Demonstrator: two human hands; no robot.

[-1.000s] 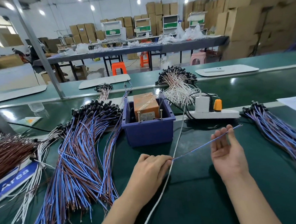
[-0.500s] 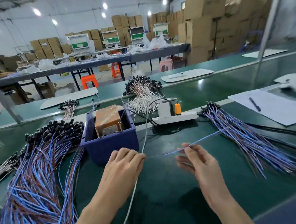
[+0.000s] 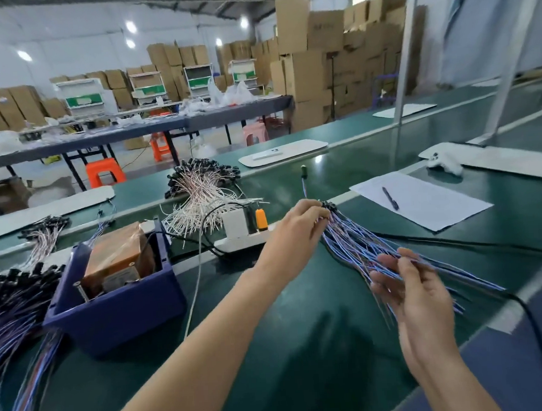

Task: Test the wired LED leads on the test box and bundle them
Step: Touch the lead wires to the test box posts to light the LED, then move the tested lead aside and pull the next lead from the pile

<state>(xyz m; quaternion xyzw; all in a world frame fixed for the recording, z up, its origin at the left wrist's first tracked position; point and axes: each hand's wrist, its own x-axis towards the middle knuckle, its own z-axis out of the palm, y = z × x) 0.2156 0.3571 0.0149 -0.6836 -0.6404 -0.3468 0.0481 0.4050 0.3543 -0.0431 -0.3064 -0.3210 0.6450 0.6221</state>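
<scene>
The blue test box [image 3: 118,310] with a brown taped unit [image 3: 115,254] inside stands at the left of the green bench. A pile of blue-wired LED leads [image 3: 356,248] fans out on the right, its black heads at the far end. My left hand [image 3: 296,232] reaches across to those heads, and its fingertips pinch a lead's head end there. My right hand [image 3: 415,295] hovers over the wire tails, thumb and fingers lightly closed on a blue wire; motion blur hides the exact grip. A larger pile of blue and brown leads [image 3: 14,300] lies left of the box.
A white power strip [image 3: 243,241] with an orange plug sits behind my left hand. White-wired leads [image 3: 200,190] are heaped behind it. A paper sheet [image 3: 426,203] with a pen [image 3: 390,198] lies far right. A black cable [image 3: 472,245] crosses the bench's right side.
The view has swung right. Both hands carried the single blue lead from in front of the box over to the right-hand pile, and the left hand now reaches the pile's heads.
</scene>
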